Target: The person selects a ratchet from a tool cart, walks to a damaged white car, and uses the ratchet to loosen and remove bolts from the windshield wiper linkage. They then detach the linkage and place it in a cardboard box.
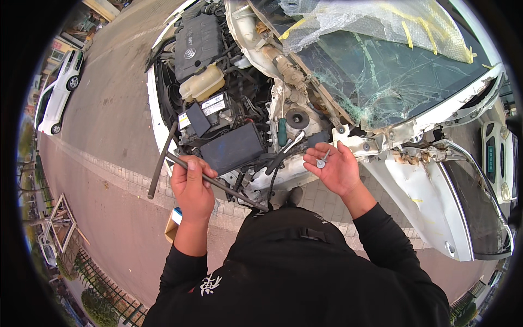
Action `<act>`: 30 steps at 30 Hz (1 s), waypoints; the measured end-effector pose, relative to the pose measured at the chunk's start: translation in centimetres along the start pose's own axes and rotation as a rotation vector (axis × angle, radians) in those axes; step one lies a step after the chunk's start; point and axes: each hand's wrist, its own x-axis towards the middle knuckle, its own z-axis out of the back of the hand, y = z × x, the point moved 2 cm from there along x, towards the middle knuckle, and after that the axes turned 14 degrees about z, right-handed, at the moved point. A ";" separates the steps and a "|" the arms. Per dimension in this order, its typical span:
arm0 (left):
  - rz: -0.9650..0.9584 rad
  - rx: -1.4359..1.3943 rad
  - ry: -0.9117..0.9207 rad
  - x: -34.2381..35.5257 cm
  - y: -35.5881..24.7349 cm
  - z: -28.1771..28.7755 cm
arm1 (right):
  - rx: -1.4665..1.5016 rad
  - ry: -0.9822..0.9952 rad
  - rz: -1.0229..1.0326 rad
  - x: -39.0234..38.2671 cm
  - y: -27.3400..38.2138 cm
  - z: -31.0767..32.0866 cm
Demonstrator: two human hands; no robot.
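My left hand [192, 188] is closed round the shaft of a dark T-handle wrench [234, 194], just below its crossbar. The shaft slants down to the right in front of my body. Palm up, my right hand [339, 171] carries a bolt with a wide flanged head [321, 163] lying across its fingers. Beyond it, a screwdriver with a green handle [282, 132] and a shiny ratchet wrench [295, 143] lie at the edge of the engine bay. Left of them is a black box cover [234, 148].
The uncovered engine bay holds a battery [214, 103], a yellowed plastic tank [202, 83] and an engine cover [198, 46]. Bubble wrap [376, 27] lies over the cracked windscreen [376, 76]. A damaged white door [419, 201] hangs open at right. A cardboard box [171, 231] stands below my left hand.
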 end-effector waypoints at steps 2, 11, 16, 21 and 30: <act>0.016 0.047 -0.040 -1.5 -0.1 0.9 | -0.173 -0.099 -0.093 0.1 -1.1 1.0; 0.027 0.200 0.035 -2.8 -0.8 -1.2 | -0.776 0.078 -0.173 1.2 -1.1 -2.5; -0.280 0.642 0.265 3.1 -2.2 -8.1 | -1.028 0.409 0.295 2.1 6.8 -13.1; -0.577 0.650 0.430 8.0 -0.4 -15.1 | -1.262 0.657 0.597 1.4 8.0 -20.8; -0.414 0.450 0.456 18.4 5.1 -15.4 | -1.196 0.250 0.157 13.9 6.1 -22.0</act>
